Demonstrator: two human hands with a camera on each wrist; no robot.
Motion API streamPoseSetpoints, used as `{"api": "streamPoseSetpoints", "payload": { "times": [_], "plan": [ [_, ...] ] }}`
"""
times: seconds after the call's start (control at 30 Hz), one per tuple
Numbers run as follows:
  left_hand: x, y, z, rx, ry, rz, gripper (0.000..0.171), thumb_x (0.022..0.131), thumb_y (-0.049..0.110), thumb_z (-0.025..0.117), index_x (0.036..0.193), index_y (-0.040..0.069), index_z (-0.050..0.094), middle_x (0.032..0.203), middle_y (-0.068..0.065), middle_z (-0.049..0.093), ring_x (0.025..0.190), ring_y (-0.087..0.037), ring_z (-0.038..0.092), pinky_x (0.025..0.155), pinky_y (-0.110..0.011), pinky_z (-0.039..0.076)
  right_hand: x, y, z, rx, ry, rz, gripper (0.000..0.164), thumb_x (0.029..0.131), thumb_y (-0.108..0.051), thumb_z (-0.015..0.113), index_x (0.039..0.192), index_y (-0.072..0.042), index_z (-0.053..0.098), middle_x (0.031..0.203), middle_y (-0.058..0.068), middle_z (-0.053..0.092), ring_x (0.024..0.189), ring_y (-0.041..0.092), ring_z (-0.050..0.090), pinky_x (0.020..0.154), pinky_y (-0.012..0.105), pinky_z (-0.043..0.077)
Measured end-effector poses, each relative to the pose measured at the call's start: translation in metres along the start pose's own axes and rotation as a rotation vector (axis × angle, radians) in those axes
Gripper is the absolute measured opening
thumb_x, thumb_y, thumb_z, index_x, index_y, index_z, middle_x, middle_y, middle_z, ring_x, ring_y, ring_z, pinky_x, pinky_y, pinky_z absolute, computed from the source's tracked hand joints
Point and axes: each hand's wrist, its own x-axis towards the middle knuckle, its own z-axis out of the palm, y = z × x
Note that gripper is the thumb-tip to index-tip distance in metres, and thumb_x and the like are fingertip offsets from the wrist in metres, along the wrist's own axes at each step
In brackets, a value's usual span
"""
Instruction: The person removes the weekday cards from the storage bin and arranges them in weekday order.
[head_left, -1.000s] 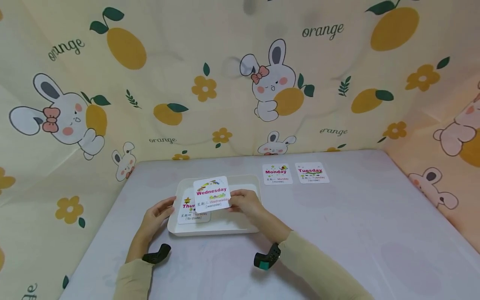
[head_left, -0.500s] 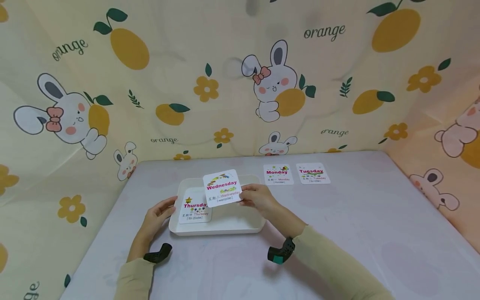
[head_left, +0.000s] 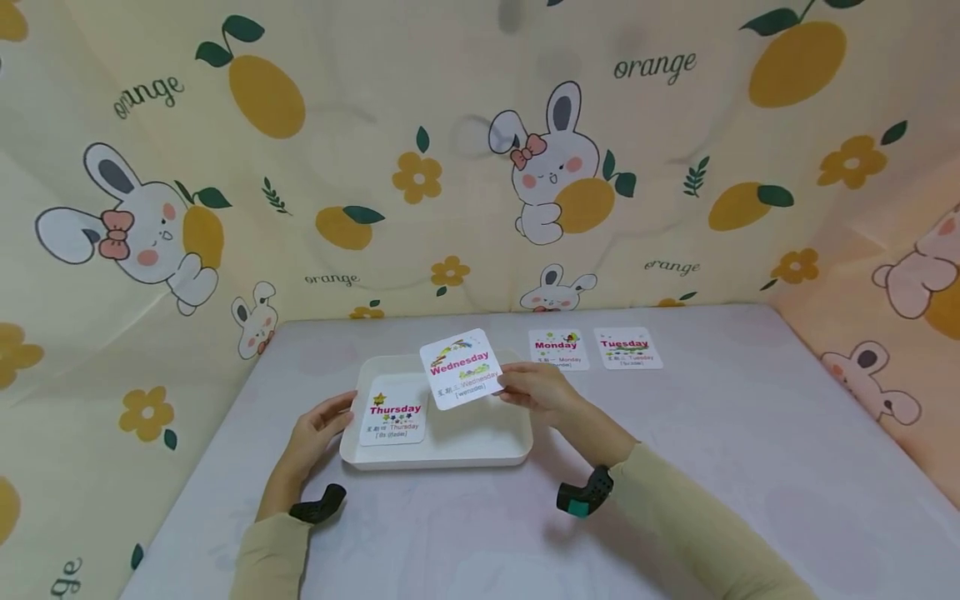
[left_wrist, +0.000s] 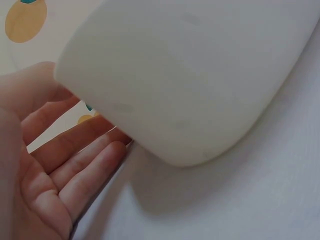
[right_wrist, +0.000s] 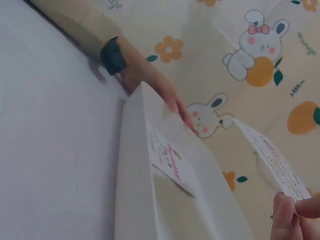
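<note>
My right hand pinches the lower right edge of a white card printed "Wednesday", holding it tilted above a white tray. In the right wrist view, thumb and fingertips meet at the corner of this card, which stands above the tray's rim. A "Thursday" card lies face up at the left inside the tray. My left hand rests against the tray's left side. The left wrist view has its thumb and fairly straight fingers touching the outer wall of the tray.
Behind the tray to the right, a "Monday" card and a "Tuesday" card lie side by side on the pale tabletop. A patterned cloth with rabbits and oranges rises along the table's back and sides.
My right hand has moved right and slightly up with the "Wednesday" card, uncovering the whole "Thursday" card. My left hand has stayed at the tray's left side.
</note>
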Motion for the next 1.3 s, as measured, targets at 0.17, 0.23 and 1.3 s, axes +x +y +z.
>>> {"api": "streamPoseSetpoints", "payload": {
  "times": [0.17,0.23,1.3],
  "plan": [
    [-0.001,-0.001,0.0,-0.007,-0.001,0.006,0.049,0.097,0.031,0.057,0.141,0.013,0.048,0.149,-0.009,0.047,0.116,0.005,0.055,0.094,-0.008,0.047,0.0,-0.004,-0.012,0.004,0.01,0.01,0.038,0.092,-0.003,0.059,0.128,0.006,0.055,0.08,0.0,0.068,0.067,0.006,0.064,0.063,0.013,0.054],
    [-0.001,-0.002,0.0,-0.01,0.0,0.009,0.048,0.097,0.03,0.057,0.141,0.013,0.048,0.149,-0.009,0.047,0.113,0.01,0.053,0.094,-0.007,0.046,0.001,-0.006,-0.017,0.025,0.02,0.016,0.039,0.092,-0.003,0.059,0.13,0.006,0.054,0.078,-0.001,0.068,0.066,0.006,0.065,0.063,0.013,0.055],
    [-0.002,0.001,0.0,-0.025,-0.004,0.044,0.049,0.097,0.028,0.057,0.141,0.008,0.047,0.15,-0.013,0.046,0.106,0.018,0.051,0.091,-0.002,0.044,0.007,-0.023,-0.091,0.041,0.145,0.0,0.046,0.095,-0.012,0.058,0.136,0.005,0.045,0.073,-0.006,0.066,0.066,0.005,0.064,0.064,0.013,0.055]
  ]
}}
